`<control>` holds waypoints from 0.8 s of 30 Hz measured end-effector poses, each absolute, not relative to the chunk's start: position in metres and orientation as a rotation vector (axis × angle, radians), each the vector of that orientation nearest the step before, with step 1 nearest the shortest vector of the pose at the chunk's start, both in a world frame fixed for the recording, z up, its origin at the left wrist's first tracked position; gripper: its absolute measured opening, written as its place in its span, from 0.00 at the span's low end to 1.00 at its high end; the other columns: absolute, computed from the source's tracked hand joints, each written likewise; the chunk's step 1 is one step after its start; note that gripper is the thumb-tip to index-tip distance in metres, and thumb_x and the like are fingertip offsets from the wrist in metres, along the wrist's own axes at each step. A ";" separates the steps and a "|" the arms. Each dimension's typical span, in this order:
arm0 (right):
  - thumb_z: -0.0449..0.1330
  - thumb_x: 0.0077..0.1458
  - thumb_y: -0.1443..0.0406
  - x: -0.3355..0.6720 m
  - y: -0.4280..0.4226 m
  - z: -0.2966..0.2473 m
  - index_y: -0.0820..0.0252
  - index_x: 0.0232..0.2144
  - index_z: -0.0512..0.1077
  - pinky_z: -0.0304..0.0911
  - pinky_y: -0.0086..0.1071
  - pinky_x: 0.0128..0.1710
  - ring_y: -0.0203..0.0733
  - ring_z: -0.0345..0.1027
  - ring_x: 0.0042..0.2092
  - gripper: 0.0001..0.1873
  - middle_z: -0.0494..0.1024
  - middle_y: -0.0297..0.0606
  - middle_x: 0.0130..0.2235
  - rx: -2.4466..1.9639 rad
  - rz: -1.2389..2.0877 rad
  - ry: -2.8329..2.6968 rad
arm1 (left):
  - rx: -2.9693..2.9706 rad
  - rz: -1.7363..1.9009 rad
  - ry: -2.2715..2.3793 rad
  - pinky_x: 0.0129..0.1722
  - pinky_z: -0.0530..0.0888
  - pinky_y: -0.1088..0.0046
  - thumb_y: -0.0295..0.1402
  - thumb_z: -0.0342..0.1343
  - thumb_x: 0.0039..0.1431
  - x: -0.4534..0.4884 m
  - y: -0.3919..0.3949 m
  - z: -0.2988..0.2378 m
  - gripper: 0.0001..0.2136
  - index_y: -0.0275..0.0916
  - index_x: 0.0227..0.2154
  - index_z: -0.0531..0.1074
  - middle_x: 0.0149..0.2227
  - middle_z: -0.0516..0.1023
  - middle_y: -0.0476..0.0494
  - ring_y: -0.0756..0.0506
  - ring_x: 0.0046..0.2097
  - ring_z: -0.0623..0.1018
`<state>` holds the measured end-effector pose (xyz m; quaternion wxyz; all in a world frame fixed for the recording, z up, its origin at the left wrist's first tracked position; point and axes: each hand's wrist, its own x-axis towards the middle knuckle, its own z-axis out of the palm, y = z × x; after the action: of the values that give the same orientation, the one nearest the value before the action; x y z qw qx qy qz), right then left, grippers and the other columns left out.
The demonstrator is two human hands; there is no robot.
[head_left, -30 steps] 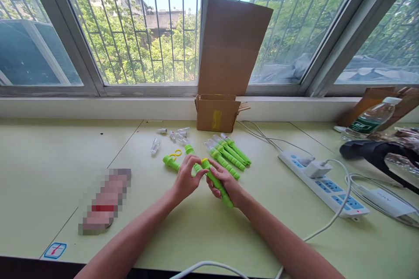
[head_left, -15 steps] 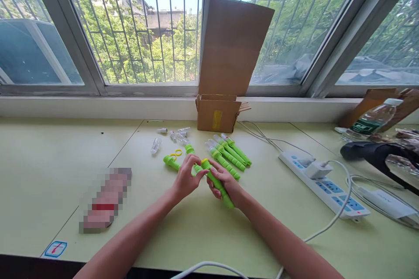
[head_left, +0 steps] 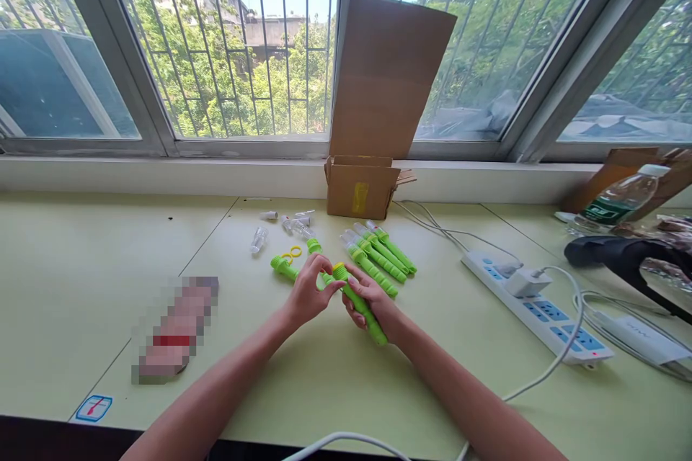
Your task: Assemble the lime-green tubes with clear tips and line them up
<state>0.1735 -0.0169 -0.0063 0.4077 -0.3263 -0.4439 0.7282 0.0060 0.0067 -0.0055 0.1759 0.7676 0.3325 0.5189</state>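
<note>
My right hand (head_left: pixel 378 302) is wrapped round a green ribbed plastic tube (head_left: pixel 365 310), which slants with its upper end away from me. A yellow ring (head_left: pixel 339 269) sits around the threaded top of this tube. Beside that top end, my left hand (head_left: pixel 309 293) is closed, thumb and bent forefinger pinching at the yellow ring. Another green tube (head_left: pixel 283 268) lies beyond my left hand, partly covered, and a threaded green end (head_left: pixel 313 246) shows behind the fingers. Two loose yellow rings (head_left: pixel 295 251) lie close by on the table.
Several green tubes with clear tips (head_left: pixel 373 259) lie right of my hands. Clear plastic caps (head_left: pixel 259 240) and small white parts (head_left: pixel 269 215) are at the back. Behind them stands an open cardboard box (head_left: pixel 360 187). A power strip (head_left: pixel 535 306) with cables, and a bottle (head_left: pixel 619 198), are at right.
Both hands keep nearly the same pose on the green tube and its yellow ring. The whole view has shifted very slightly; nothing else has visibly moved.
</note>
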 end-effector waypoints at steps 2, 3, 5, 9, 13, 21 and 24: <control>0.56 0.54 0.54 0.173 -0.017 -0.006 0.54 0.60 0.48 0.50 0.21 0.10 0.30 0.56 0.13 0.35 0.68 0.28 0.21 -0.823 1.838 -1.119 | 2.176 1.458 0.945 0.36 0.68 0.70 0.32 0.58 0.53 0.006 0.007 -0.005 0.10 0.40 0.29 0.60 0.32 0.66 0.47 0.48 0.36 0.68; 0.56 0.54 0.54 0.173 -0.017 -0.006 0.53 0.60 0.48 0.50 0.21 0.10 0.30 0.56 0.14 0.35 0.68 0.28 0.21 -0.822 1.840 -1.120 | 2.177 1.454 0.944 0.36 0.68 0.70 0.32 0.58 0.53 0.006 0.006 -0.004 0.10 0.40 0.29 0.60 0.32 0.66 0.47 0.48 0.35 0.67; 0.56 0.55 0.54 0.174 -0.017 -0.006 0.54 0.60 0.47 0.51 0.21 0.10 0.30 0.56 0.14 0.35 0.68 0.28 0.21 -0.819 1.844 -1.123 | 2.178 1.450 0.938 0.35 0.68 0.70 0.32 0.58 0.53 0.006 0.006 -0.004 0.10 0.40 0.29 0.60 0.32 0.66 0.47 0.48 0.35 0.67; 0.56 0.55 0.55 0.175 -0.015 -0.009 0.54 0.61 0.47 0.51 0.22 0.10 0.30 0.56 0.14 0.35 0.69 0.28 0.21 -0.818 1.846 -1.123 | 2.184 1.468 0.952 0.34 0.68 0.70 0.32 0.59 0.52 0.005 0.006 -0.002 0.10 0.40 0.28 0.60 0.31 0.65 0.47 0.48 0.34 0.67; 0.55 0.56 0.55 0.175 -0.014 -0.012 0.53 0.60 0.48 0.52 0.22 0.10 0.31 0.57 0.14 0.34 0.69 0.29 0.21 -0.822 1.844 -1.123 | 2.179 1.436 0.937 0.34 0.69 0.71 0.32 0.59 0.52 0.004 0.006 -0.002 0.09 0.40 0.30 0.63 0.33 0.66 0.46 0.48 0.35 0.67; 0.56 0.55 0.55 0.175 -0.014 -0.014 0.52 0.60 0.48 0.52 0.22 0.10 0.30 0.57 0.14 0.34 0.69 0.28 0.21 -0.840 1.838 -1.133 | 2.114 1.380 0.958 0.31 0.68 0.73 0.34 0.61 0.51 0.003 0.009 -0.003 0.10 0.40 0.32 0.64 0.33 0.69 0.47 0.49 0.35 0.69; 0.56 0.56 0.56 0.175 -0.014 -0.013 0.52 0.60 0.49 0.52 0.21 0.10 0.30 0.57 0.14 0.33 0.69 0.28 0.21 -0.841 1.834 -1.134 | 2.087 1.362 0.976 0.32 0.68 0.72 0.34 0.61 0.50 0.003 0.010 -0.003 0.11 0.40 0.32 0.64 0.33 0.70 0.48 0.49 0.35 0.70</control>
<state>0.1752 -0.0138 -0.0129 0.4018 -0.3326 -0.4488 0.7256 0.0032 0.0096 -0.0028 0.2305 0.7587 0.3548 0.4953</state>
